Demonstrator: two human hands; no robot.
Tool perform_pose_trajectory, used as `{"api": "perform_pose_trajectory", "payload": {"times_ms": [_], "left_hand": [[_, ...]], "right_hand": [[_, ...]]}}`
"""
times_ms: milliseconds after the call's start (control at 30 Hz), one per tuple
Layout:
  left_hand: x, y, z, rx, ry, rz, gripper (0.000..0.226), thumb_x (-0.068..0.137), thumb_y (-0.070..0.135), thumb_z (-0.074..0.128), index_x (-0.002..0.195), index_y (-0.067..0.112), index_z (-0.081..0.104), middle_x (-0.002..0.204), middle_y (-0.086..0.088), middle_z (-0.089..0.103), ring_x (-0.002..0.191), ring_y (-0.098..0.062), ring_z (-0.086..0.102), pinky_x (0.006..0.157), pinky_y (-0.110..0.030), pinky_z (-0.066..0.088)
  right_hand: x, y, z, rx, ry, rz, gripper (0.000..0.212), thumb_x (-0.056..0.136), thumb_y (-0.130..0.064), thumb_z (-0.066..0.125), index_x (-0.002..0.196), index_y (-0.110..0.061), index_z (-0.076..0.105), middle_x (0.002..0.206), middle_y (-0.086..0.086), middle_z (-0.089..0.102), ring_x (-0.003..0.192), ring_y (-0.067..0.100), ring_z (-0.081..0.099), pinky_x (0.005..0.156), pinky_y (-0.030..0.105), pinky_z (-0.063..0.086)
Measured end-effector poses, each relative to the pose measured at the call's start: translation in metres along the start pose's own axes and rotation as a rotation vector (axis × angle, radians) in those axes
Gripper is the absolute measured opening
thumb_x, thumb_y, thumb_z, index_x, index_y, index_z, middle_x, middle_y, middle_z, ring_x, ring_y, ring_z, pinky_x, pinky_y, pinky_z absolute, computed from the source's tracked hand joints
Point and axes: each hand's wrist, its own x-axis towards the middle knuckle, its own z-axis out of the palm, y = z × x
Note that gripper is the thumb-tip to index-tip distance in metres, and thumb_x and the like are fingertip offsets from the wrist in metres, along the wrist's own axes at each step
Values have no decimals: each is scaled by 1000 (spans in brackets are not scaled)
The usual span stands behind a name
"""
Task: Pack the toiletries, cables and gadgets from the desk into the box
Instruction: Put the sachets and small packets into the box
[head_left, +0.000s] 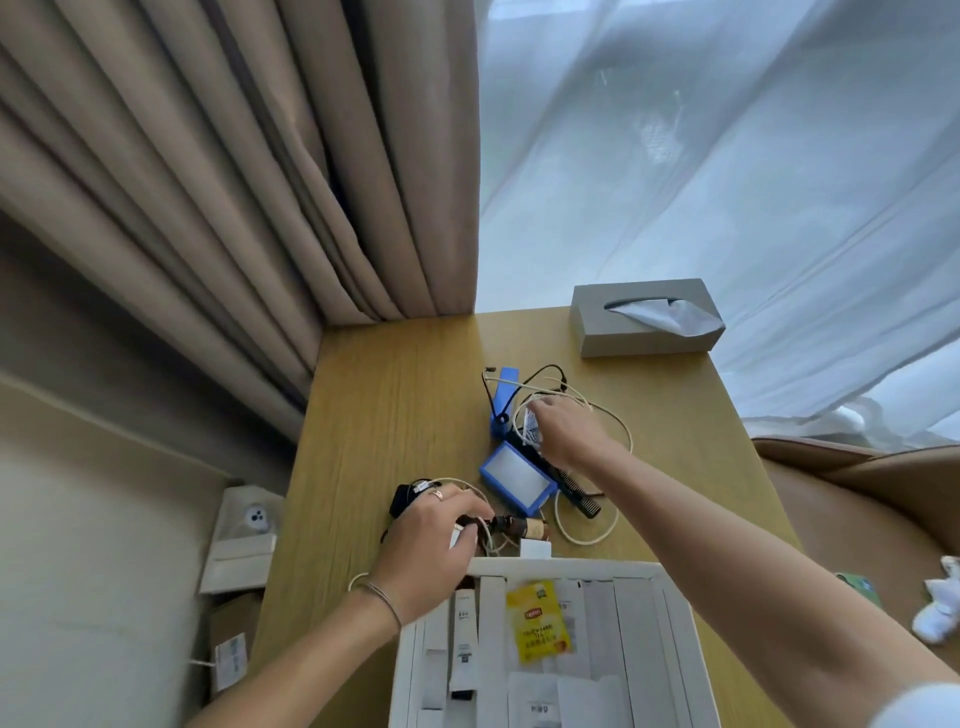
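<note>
A white box (675, 613) at the desk's near edge holds white sachets, a tube and a yellow tea packet (540, 629). My left hand (431, 551) is closed around a white cable just beyond the box, beside a small brown bottle (522, 527) lying on its side and a black gadget (402, 499). My right hand (563, 434) pinches a small white packet above a tangle of cream cable (587, 538) and black cable (545, 371). Near it lie a blue flat case (517, 480), a blue stick-shaped gadget (504, 397) and a black comb (582, 496).
A grey tissue box (644, 319) stands at the desk's far right corner. Beige curtains and sheer white drapes hang behind the wooden desk (395, 395). A brown chair (857, 483) sits to the right, paper bags (241, 540) on the floor to the left.
</note>
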Motion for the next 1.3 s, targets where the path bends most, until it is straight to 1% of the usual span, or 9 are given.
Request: {"api": "perform_pose_trajectory", "payload": {"times_ms": [367, 500, 600, 733, 833, 1000, 1067, 1167, 1300], "left_hand": [[5, -19, -6, -41, -26, -74, 23, 93, 12, 57, 103, 27, 72, 100, 18, 65, 99, 1, 58, 86, -23, 50], [10, -20, -4, -67, -46, -69, 23, 92, 11, 58, 101, 27, 72, 99, 20, 64, 98, 4, 58, 86, -20, 49], [18, -21, -2, -72, -88, -89, 23, 94, 13, 55, 103, 26, 72, 101, 18, 65, 98, 1, 60, 87, -24, 51], [31, -16, 6, -46, -182, -86, 22, 97, 19, 53, 105, 27, 71, 100, 14, 67, 94, -1, 61, 85, -29, 54], [44, -8, 18, 33, -258, -81, 21, 97, 20, 53, 106, 27, 70, 97, 11, 67, 90, -6, 61, 81, -32, 55], [60, 3, 43, 232, -449, 33, 26, 95, 15, 52, 112, 29, 66, 103, 5, 63, 95, -17, 60, 83, -35, 52], [70, 7, 50, 289, -507, 89, 29, 94, 12, 54, 115, 29, 65, 103, 4, 61, 95, -19, 61, 81, -35, 52], [87, 14, 61, 457, -670, 239, 39, 88, 7, 57, 120, 28, 59, 105, 2, 59, 94, -22, 61, 67, -35, 47], [100, 21, 76, 798, -808, 557, 44, 89, 2, 55, 129, 20, 49, 121, -13, 51, 103, -27, 53, 59, -35, 39]], "right_hand": [[17, 9, 13, -148, 4, 55, 59, 82, -20, 74, 136, -15, 52, 128, 12, 62, 121, 31, 54, 101, 43, 45], [7, 18, 4, -40, 117, 57, 42, 79, -21, 75, 118, -15, 59, 112, 8, 65, 102, 26, 58, 90, 39, 48], [-7, 26, -10, 137, 191, 44, 29, 76, -16, 75, 98, -15, 56, 94, 5, 65, 82, 22, 58, 77, 38, 54], [-35, 33, -32, 798, 353, 169, 40, 72, -8, 82, 99, -19, 55, 87, -2, 67, 72, 12, 66, 59, 23, 57], [-56, 36, -42, 994, 557, 294, 46, 75, -22, 85, 110, -19, 55, 93, -2, 69, 78, 13, 70, 65, 28, 58], [-79, 47, -43, 794, 581, 476, 73, 79, -39, 82, 139, -20, 44, 112, 4, 65, 93, 21, 66, 76, 34, 54], [-85, 54, -45, 1108, 555, 530, 83, 81, -38, 82, 149, -24, 37, 131, 5, 56, 106, 20, 63, 82, 32, 55], [-96, 59, -55, 1631, 458, 595, 78, 88, -25, 70, 154, -33, 29, 142, 8, 48, 106, 22, 66, 69, 29, 59], [-115, 53, -56, 1412, 589, 532, 97, 78, -8, 74, 157, -32, 25, 139, 8, 54, 114, 16, 64, 97, 37, 55]]}}
